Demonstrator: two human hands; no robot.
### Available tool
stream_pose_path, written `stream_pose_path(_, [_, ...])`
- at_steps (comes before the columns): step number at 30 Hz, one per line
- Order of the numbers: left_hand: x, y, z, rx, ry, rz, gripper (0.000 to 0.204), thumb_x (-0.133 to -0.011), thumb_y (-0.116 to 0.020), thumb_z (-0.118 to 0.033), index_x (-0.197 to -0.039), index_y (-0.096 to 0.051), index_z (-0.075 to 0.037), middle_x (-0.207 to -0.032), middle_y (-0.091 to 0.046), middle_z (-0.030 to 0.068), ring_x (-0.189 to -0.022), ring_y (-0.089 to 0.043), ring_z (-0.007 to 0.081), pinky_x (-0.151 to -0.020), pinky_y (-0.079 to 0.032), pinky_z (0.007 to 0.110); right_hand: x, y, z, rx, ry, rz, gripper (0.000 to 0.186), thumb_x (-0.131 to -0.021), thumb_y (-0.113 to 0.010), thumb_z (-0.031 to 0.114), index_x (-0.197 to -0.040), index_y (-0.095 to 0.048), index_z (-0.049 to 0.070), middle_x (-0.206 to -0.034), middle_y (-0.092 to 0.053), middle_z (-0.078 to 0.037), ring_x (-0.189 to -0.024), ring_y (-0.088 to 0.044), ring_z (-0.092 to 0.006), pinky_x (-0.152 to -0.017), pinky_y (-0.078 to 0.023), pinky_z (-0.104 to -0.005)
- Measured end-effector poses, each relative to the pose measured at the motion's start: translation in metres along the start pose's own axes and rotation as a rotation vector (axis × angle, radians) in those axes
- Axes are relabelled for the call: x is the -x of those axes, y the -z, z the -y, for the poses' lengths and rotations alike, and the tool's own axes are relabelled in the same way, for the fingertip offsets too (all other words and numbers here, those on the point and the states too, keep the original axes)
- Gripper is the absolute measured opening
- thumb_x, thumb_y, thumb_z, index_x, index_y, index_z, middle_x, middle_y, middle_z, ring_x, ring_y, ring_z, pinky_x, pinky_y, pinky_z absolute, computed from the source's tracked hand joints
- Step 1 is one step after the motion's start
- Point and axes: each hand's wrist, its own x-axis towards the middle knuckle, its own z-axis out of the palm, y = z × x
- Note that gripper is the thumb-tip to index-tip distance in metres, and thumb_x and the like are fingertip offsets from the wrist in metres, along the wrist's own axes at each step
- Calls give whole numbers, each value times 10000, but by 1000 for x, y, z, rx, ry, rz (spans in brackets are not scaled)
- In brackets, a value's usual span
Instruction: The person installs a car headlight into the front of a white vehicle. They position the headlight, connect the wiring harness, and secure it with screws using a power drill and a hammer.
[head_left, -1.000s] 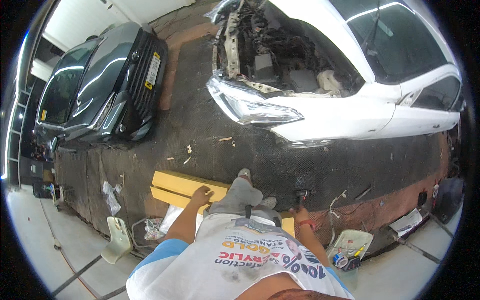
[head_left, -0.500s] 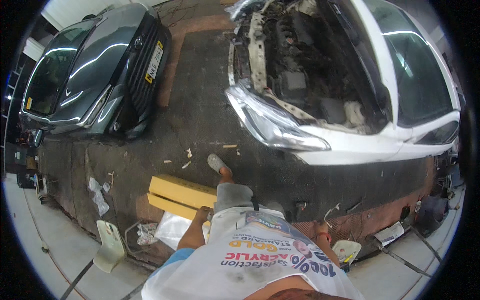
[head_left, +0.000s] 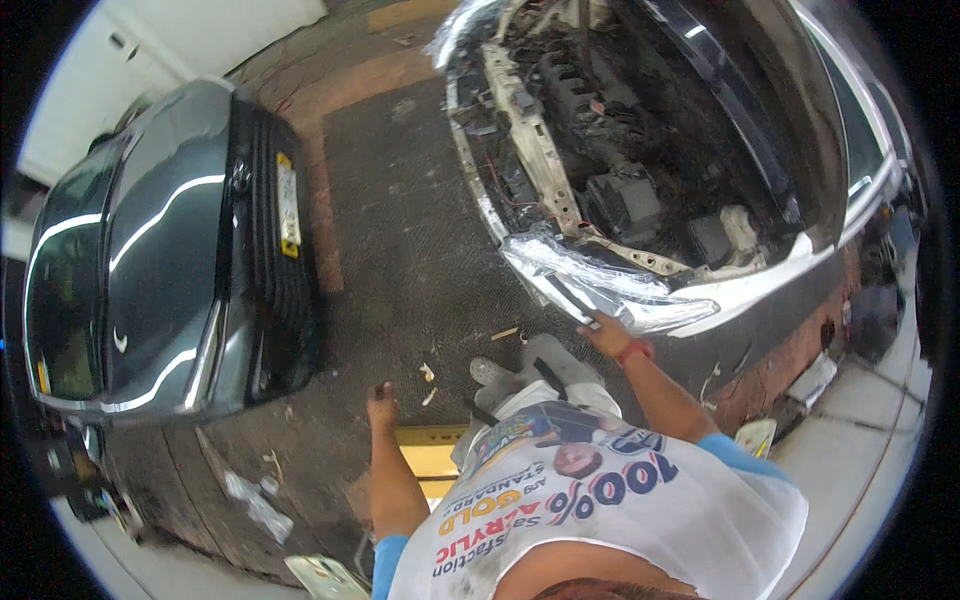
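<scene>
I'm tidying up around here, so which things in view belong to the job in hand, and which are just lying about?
Likely part of the job:
white car
its exposed engine bay
its headlight, the right hand at its near edge

Apparently just lying about:
pale scraps
crumpled clear plastic
yellow box

Head-worn fisheye view, facing steeply downward from above the wearer's shirt (head_left: 590,490), which fills the near foreground. The dark car (head_left: 165,260) and white car (head_left: 750,295) lie farther off, upper left and right.
</scene>
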Motion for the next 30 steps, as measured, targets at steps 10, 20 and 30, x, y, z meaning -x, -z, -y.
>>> stream_pose_path(10, [-35, 25, -46, -115, 61, 214, 531, -973, -685, -361, -1348, -568, -4, -1327, -636, 222, -1213, -622, 363, -1003, -477, 442, -126, -63, 21, 476, -241, 384, 578, -946, -625, 536, -1340, -619, 113, -1315, -661, -150, -1206, -635, -329, -1005, -503, -449])
stream_pose_path(20, [-180, 86, -96, -694, -187, 296, 363, -994, -663, -357, -1175, -638, -44, -955, -671, 52, -842, -608, 238, -771, -506, 410, -294, -48, 149, 403, -441, 449, 686, -943, -605, 588, -1331, -620, 23, -1303, -667, -194, -1230, -627, -383, -1007, -502, -493])
stream_pose_path(30, [-460, 95, -308, -381, -258, 394, 385, -987, -697, -313, -1192, -610, 2, -908, -635, 23, -796, -575, 169, -712, -491, 346, -492, 29, 343, -166, -139, -240, 562, -934, -686, 441, -1308, -615, 28, -1169, -709, -218, -1079, -680, -404, -921, -518, -504])
